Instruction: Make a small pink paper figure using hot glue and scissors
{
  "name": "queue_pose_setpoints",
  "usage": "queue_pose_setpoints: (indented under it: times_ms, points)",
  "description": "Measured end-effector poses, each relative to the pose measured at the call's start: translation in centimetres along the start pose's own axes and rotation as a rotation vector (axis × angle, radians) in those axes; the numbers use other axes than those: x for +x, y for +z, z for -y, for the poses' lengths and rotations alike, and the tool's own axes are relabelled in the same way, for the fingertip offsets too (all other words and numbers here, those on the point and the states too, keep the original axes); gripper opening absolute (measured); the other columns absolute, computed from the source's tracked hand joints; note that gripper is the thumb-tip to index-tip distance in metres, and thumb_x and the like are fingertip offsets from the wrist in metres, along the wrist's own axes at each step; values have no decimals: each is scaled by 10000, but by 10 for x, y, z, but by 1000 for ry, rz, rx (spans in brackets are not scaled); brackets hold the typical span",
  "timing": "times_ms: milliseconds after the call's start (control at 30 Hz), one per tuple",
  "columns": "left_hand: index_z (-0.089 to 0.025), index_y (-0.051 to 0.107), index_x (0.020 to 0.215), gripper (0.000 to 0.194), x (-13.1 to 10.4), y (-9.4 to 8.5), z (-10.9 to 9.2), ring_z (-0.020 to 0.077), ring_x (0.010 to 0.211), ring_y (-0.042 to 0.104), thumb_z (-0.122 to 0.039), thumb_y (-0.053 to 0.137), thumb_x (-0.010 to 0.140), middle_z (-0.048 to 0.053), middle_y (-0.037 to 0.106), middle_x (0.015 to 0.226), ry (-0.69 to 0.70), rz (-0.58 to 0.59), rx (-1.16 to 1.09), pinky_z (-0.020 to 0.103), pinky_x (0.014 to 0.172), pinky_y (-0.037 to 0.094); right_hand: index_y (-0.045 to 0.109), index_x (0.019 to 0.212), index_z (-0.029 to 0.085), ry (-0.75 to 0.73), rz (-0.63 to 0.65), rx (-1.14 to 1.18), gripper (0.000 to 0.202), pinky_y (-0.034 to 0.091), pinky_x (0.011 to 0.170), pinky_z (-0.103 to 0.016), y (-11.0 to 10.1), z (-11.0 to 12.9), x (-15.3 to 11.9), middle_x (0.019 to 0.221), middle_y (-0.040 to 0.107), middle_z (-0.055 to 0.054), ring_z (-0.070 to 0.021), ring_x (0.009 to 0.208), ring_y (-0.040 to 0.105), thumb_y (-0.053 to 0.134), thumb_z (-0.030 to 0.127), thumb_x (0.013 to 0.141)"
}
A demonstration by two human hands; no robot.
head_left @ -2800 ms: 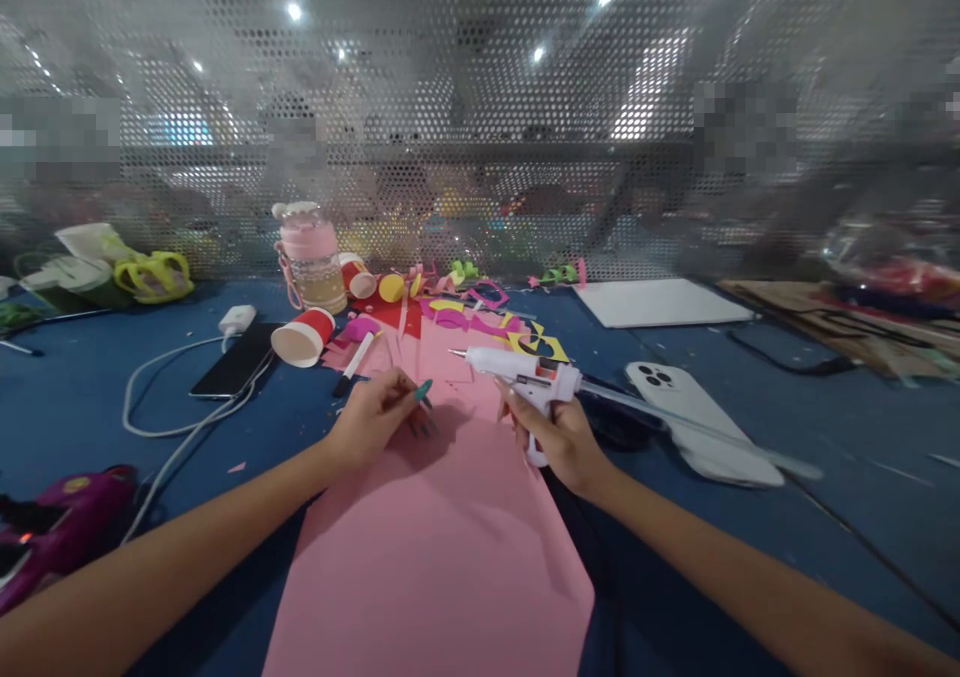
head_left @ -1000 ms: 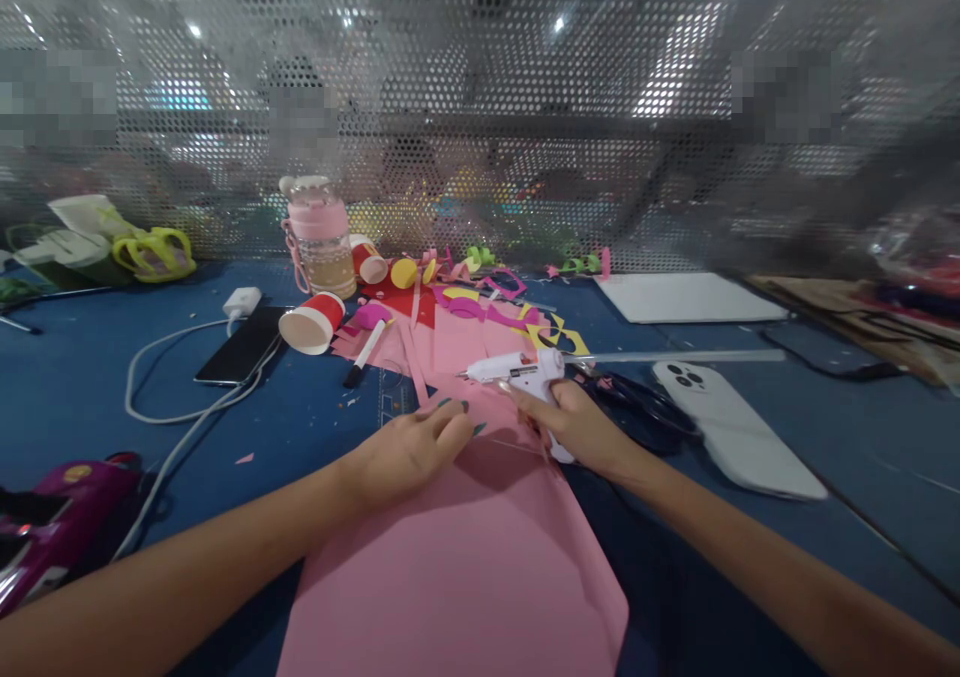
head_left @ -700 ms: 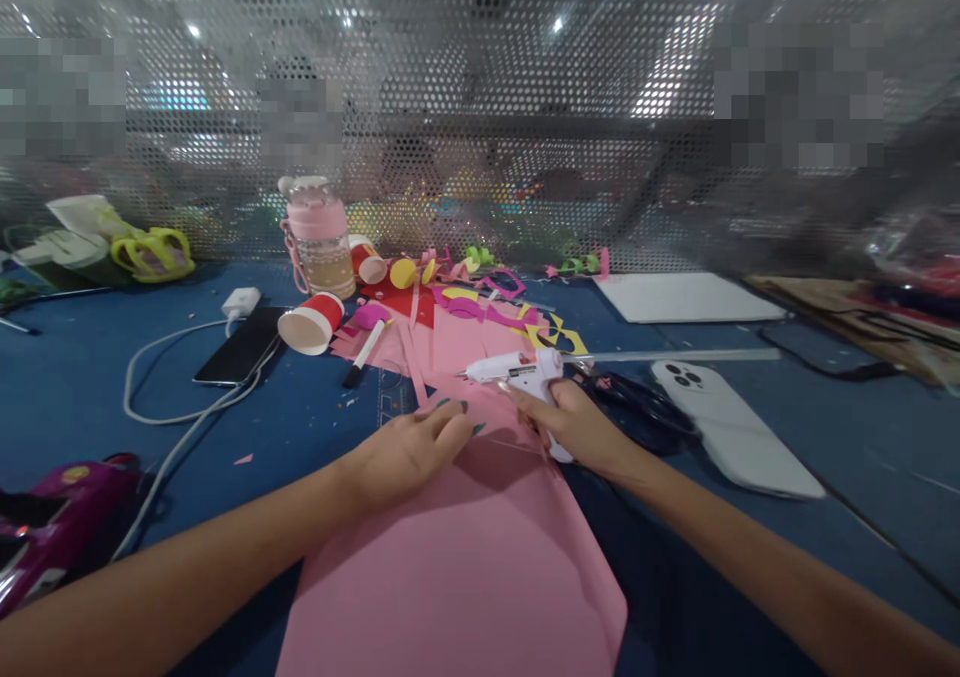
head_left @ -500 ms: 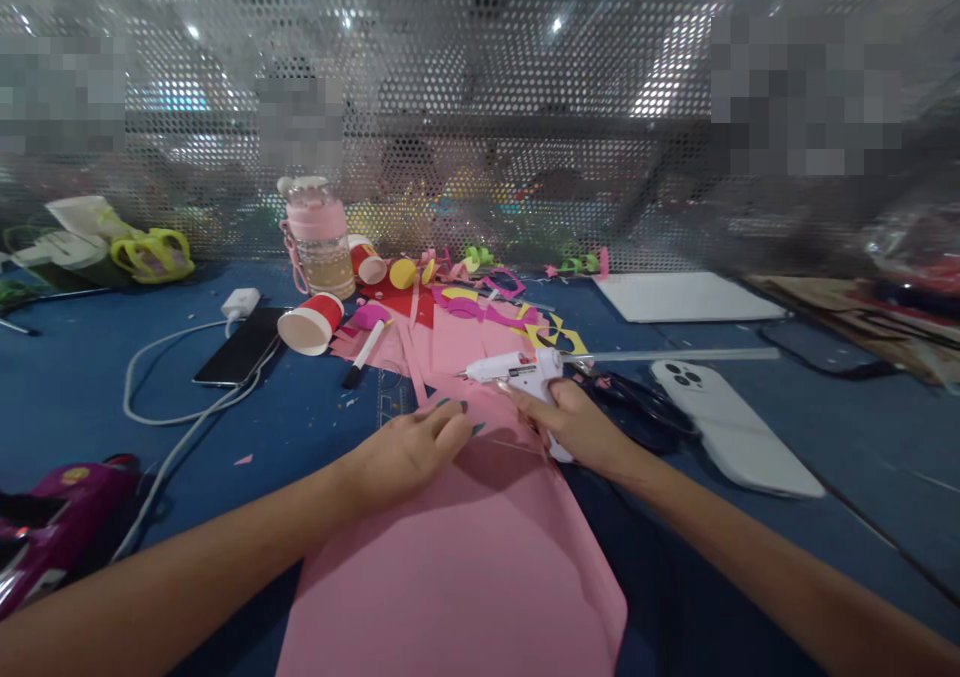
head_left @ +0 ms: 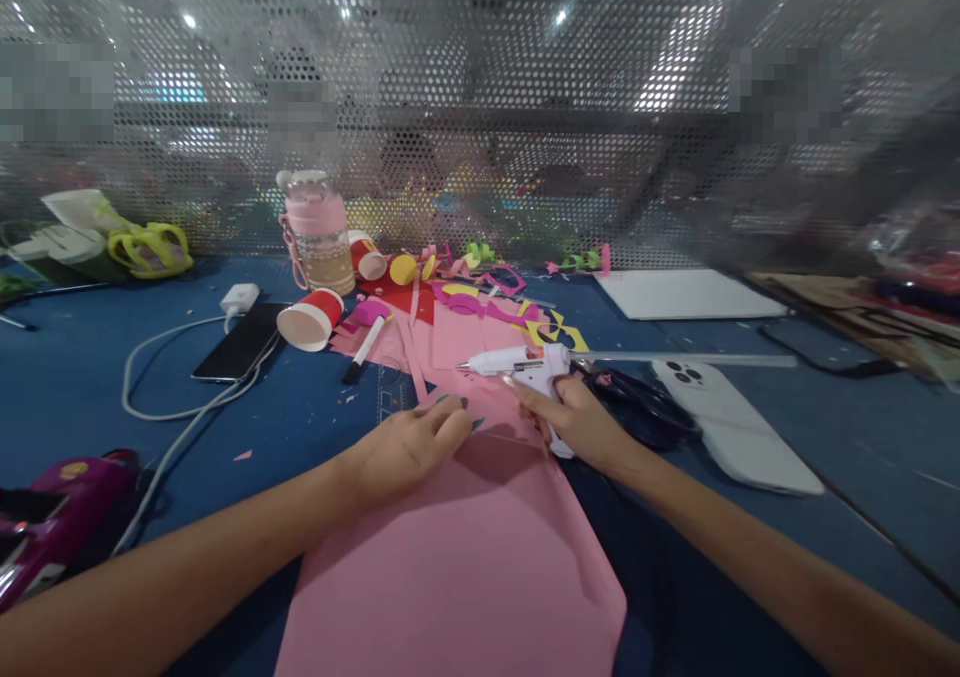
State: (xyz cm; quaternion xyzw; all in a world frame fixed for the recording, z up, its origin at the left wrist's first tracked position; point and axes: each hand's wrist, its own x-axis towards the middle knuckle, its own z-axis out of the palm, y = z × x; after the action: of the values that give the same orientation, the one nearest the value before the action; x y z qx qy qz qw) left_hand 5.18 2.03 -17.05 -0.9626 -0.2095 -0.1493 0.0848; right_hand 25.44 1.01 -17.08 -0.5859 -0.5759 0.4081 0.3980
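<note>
On blue tabletop (head_left: 750, 547), head view: pink sheet (head_left: 450, 567) under left hand (head_left: 409, 447), fingers curled, grip on sheet unclear; right hand (head_left: 577, 422) closed round white glue gun (head_left: 529, 362) above sheet's far end, nozzle pointing left.

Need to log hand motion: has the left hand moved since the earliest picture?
Yes: judged against the marker, the left hand has shifted right and closer to the camera.

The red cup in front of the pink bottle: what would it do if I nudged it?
The cup would probably roll in a curve, as it lies on its side and seems to taper. It looks light, with nothing visible inside, and its thin-looking wall would likely dent if squeezed.
</note>
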Motion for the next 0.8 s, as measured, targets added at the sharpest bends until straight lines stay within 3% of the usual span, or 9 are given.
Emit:
queue_pose_setpoints:
  times_ms: [233, 600, 800]
  points:
    - [-136, 428, 926, 188, 0, 0, -1, 129, 664, 568, -129, 247, 876, 59, 562, 883, -10, 51, 11, 224, 513, 460, 471, 467, 196, 22, 15, -26, 422, 372, 384, -232, -1, 1, 1, 315, 416, 46, -103, 312, 435, 586, 577, 607]
    - [-137, 430, 912, 169, 0, 2, 0, 110, 632, 567, -110, 270, 866, 53, 575, 878, 2, 9, 21, 203, 506, 435, 471, 453, 195, 50, 15, -7, 413, 354, 352, -222, -1, 3, 0, 292, 403, 52, -93, 284, 408, 609, 560, 590]
    - [-140, 420, 937, 170, 0, 1, 0, 121, 634, 580, -108, 273, 858, 56, 574, 908, -24, 72, 14, 216, 513, 453, 476, 414, 200, 71, 43, 32, 442, 344, 344, -238, -2, 6, -2, 281, 410, 32, -102, 282, 417, 598, 596, 566]
